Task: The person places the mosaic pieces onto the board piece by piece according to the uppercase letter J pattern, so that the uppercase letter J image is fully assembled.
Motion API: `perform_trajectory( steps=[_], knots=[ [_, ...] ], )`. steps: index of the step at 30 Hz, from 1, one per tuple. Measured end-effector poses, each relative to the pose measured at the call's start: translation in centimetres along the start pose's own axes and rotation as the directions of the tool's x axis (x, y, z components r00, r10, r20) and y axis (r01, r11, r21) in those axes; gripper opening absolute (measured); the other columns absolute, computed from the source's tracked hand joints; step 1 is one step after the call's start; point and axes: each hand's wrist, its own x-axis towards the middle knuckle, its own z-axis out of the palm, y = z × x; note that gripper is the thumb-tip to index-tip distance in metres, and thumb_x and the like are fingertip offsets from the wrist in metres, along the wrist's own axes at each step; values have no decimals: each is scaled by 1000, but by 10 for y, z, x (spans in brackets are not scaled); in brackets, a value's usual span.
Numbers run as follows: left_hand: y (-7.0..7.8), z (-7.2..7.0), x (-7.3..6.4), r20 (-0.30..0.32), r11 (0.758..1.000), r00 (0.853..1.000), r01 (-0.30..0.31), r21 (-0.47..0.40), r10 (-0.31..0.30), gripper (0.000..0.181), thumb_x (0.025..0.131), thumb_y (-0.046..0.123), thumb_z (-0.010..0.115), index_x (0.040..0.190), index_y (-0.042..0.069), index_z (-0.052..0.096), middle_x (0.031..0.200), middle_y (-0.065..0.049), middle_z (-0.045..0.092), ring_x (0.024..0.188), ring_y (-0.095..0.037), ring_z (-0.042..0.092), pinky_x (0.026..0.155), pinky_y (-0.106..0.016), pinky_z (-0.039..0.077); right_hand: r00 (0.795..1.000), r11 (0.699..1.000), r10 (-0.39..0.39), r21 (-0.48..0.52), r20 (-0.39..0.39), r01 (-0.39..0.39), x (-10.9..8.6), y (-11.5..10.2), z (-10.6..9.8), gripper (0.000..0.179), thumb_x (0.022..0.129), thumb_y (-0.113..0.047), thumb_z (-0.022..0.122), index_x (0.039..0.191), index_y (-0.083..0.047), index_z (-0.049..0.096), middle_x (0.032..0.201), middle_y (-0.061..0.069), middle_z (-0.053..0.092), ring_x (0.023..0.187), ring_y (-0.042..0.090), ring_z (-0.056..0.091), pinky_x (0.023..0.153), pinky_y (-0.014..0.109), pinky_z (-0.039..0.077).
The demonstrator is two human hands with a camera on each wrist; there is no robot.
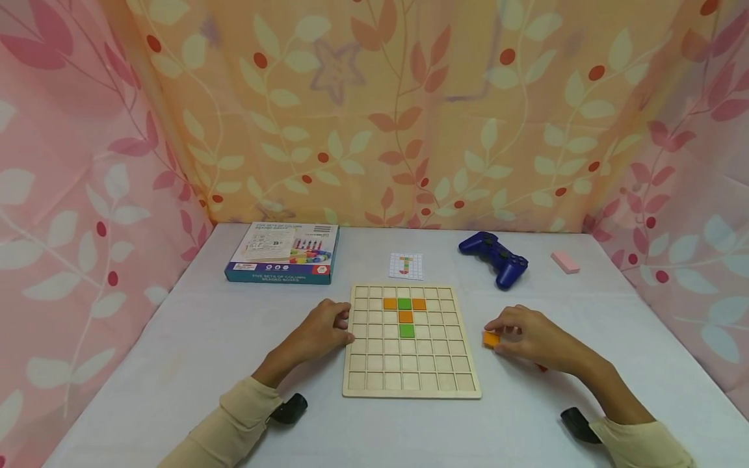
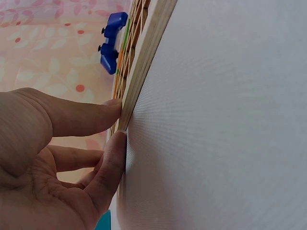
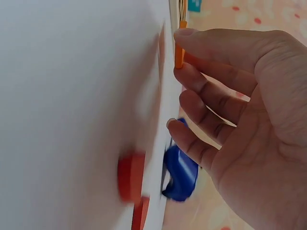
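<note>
A light wooden grid board [image 1: 409,385] lies on the white table. Orange and green square tiles fill some of its cells: a row of three, with an orange tile [image 1: 406,317] and a green tile [image 1: 406,331] below the middle one. My left hand [image 1: 318,330] holds the board's left edge, thumb and fingertips against it, as the left wrist view also shows. Right of the board, my right hand [image 1: 535,338] pinches another orange tile [image 3: 180,45] between thumb and index finger, just above the table. Red pieces [image 3: 130,177] lie beneath that hand, mostly hidden in the head view.
Behind the board lies a small pattern card [image 1: 406,266] printed with a coloured figure on a grid. A boxed set [image 1: 281,253] sits at the back left. A blue game controller [image 1: 495,259] and a pink block [image 1: 565,262] are at the back right. Patterned curtains enclose the table.
</note>
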Motion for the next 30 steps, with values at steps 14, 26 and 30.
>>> perform_trajectory(
  steps=[14,26,30],
  knots=[
    [1,-1,0,-5,1000,1000,-4,9,4,60,87,-1,81,142,-11,58,108,-12,55,99,-23,54,86,-36,52,996,998,-44,59,81,40,42,-30,21,25,92,-26,81,117,-22,79,108,-14,69,100,12,54,87,31,50],
    [-1,-1,1,-2,1000,1000,-14,4,14,62,88,0,81,143,-12,56,109,-12,56,99,-22,55,87,-35,53,982,990,-134,65,131,126,71,-61,39,26,91,-26,81,117,-21,79,112,-13,70,110,13,57,100,40,51],
    [-1,0,1,-2,1000,1000,-15,3,15,62,88,0,80,144,-12,56,107,-12,56,99,-22,54,86,-35,52,974,983,-179,64,136,172,76,-71,42,26,90,-24,82,115,-19,80,109,-10,71,106,15,57,95,39,50]
  ],
)
